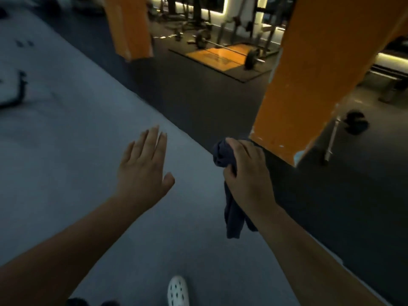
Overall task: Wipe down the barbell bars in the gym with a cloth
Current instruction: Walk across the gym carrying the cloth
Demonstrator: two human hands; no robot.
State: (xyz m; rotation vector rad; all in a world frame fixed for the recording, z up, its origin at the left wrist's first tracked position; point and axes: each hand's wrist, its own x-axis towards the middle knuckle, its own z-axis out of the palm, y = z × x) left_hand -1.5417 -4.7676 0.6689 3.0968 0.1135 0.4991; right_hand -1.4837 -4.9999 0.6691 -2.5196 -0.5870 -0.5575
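Both forearms reach forward from the 6 o'clock edge over a pale grey floor (pixel 66 151). The left hand (pixel 143 168), just off centre toward 9 o'clock, is spread flat with the palm down. Its fingers are straight and close together, pointing to 12 o'clock, with the thumb angled out toward 3 o'clock. It holds nothing and hangs in the air above the floor.

The right hand (pixel 247 173), just off centre toward 4 o'clock, shows its back to the camera, with its fingers curled round a dark blue cloth (pixel 234 217). A crumpled bunch of the cloth sticks out past the knuckles at the 11 o'clock side of the hand. The rest hangs loose below the wrist toward 6 o'clock.

The barbell (pixel 229 48) lies well apart from both hands, far off at 12 to 1 o'clock. Its thin bar has a dark plate at each end and rests on an orange platform (pixel 220 60) set in the dark floor. A broad orange pillar (pixel 309 74) rises at 2 o'clock, its foot just beyond the right hand, and a second pillar (pixel 130 25) stands at 11 o'clock. A white perforated shoe (pixel 177 291) shows at 6 o'clock.
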